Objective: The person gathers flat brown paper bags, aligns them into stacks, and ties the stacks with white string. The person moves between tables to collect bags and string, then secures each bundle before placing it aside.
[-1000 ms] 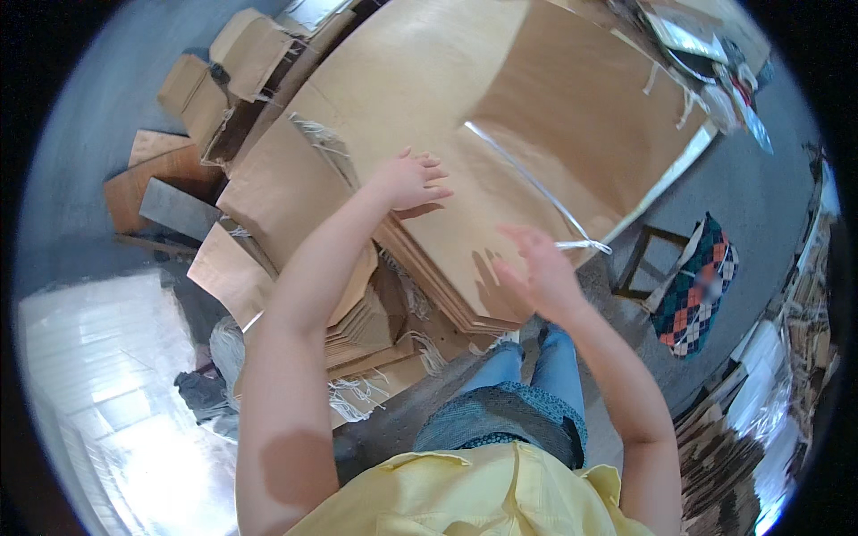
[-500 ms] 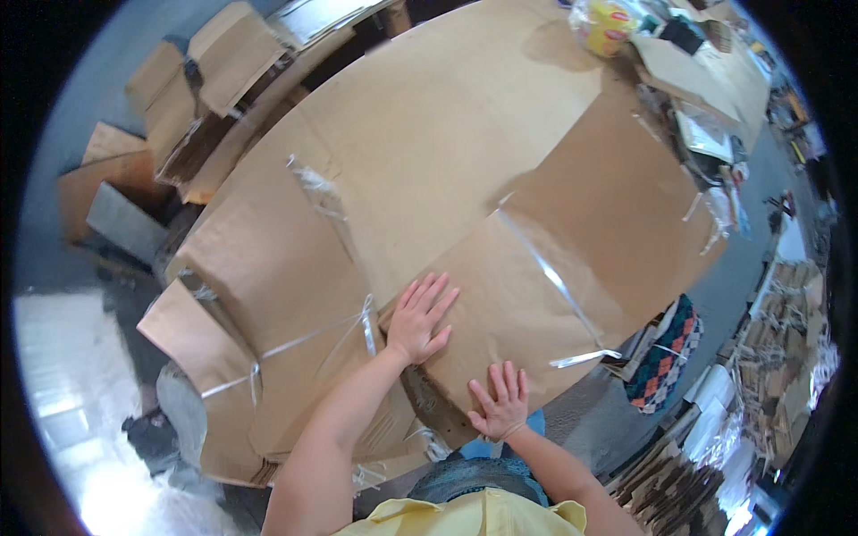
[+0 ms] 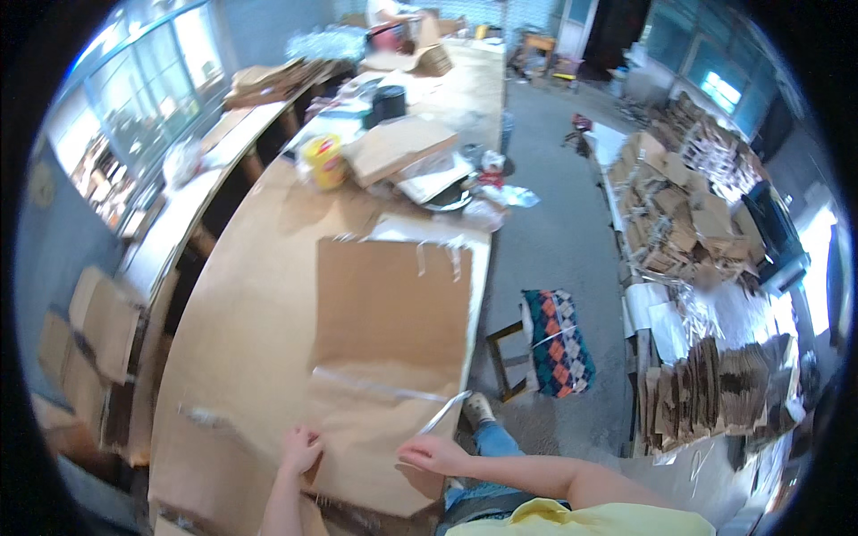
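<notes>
A long wooden workbench runs up the room under bright windows on the left. Grey concrete floor lies to its right, with a stool bearing a chequered cushion and heaps of cardboard

Soft daylight from windows at left, glare there, fisheye-bent edges, slight blur throughout.

Both hands, left hand and right hand, press flattened cardboard on the table.
</notes>
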`<state>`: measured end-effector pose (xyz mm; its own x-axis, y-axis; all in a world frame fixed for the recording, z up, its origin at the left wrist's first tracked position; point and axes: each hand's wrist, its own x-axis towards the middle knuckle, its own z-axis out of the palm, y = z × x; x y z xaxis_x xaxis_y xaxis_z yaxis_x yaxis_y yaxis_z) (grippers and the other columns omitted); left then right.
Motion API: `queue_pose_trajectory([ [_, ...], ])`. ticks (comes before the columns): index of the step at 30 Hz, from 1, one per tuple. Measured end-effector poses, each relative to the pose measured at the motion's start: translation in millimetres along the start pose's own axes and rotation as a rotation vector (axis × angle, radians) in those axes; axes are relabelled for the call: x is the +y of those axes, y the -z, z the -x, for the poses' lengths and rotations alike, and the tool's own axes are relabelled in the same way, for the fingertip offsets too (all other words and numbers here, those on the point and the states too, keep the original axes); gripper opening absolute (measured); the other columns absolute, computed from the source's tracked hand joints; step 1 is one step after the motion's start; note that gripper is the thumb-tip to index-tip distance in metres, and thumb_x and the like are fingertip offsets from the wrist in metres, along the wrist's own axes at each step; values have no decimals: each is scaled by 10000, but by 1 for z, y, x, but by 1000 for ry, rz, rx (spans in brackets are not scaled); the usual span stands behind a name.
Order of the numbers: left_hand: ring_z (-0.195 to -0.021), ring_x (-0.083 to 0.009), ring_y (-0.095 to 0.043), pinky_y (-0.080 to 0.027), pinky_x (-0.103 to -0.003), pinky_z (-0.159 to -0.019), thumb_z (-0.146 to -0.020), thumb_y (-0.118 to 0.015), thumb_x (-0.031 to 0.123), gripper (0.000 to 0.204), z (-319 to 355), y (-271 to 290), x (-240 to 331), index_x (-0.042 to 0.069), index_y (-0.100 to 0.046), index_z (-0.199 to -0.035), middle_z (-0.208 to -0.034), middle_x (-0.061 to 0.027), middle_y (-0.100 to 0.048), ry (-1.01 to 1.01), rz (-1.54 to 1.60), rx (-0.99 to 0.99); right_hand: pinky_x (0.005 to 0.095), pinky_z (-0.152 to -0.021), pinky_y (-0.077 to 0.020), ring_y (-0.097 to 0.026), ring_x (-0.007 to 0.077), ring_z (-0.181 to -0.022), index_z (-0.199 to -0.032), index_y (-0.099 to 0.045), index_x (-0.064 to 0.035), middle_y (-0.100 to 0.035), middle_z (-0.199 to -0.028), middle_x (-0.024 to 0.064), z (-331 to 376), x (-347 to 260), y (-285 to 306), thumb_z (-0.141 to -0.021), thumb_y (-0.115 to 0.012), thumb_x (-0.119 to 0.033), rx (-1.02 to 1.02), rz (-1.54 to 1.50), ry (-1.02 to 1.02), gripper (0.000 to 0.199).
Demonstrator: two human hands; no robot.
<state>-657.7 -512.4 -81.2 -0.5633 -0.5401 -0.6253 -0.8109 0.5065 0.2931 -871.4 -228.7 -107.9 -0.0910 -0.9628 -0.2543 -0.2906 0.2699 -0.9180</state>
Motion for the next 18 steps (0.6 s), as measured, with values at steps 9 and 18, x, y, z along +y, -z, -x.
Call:
queue_pose_trajectory([
  [9,-991,-260,-651,-544,-380,-828,-799,-823,350,649,-129,1,34,-37,-540,-1236,-1080,-155,-661,304,949,255,277,-607,-536,-643,124,-713,-1059,-722,-14,-706,-875,53,-17,110,103,-857,-739,-482,322,-600,-742,510],
  [18,-886,-245,-662,-540,-380,-751,-753,-851,393,639,-73,34,62,-91,-600,-1086,-972,-199,-692,309,423,520,336,-540,-519,-649,210,-652,-788,-687,13,-674,-784,103,-39,123,123,-733,-684,-93,111,-778,-1099,121],
])
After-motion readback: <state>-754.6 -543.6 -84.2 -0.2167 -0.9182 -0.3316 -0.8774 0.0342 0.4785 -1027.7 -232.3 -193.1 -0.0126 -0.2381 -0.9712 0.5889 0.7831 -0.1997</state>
